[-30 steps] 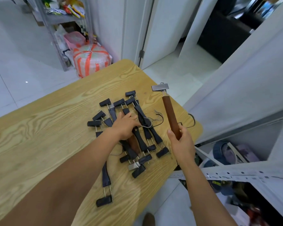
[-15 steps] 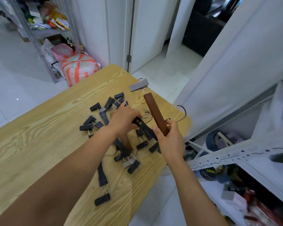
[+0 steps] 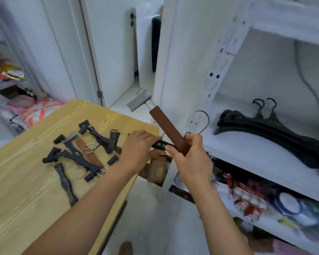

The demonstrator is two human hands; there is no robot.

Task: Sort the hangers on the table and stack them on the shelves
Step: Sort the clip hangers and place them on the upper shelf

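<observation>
My right hand (image 3: 191,159) grips a brown wooden clip hanger (image 3: 167,130) by its bar; its metal clip points up and left, its wire hook curves toward the shelf. My left hand (image 3: 138,149) holds a black clip hanger (image 3: 161,145) with light lettering, its end reaching under my right thumb, off the table's right edge. Several black clip hangers (image 3: 75,155) and a second brown one (image 3: 89,156) lie scattered on the wooden table (image 3: 17,190). A stack of black coat hangers (image 3: 276,133) rests on the white shelf (image 3: 247,153).
The white shelf unit's upright post (image 3: 219,69) stands just behind my hands. Lower shelves hold mixed clutter (image 3: 256,205). A roll of brown tape (image 3: 157,171) sits below my hands. Bags (image 3: 37,111) and another rack are at the far left beyond the table.
I have turned right toward the shelves. My left hand lifted a black hanger off the pile and brought it to my right hand, which still holds the brown hanger.
</observation>
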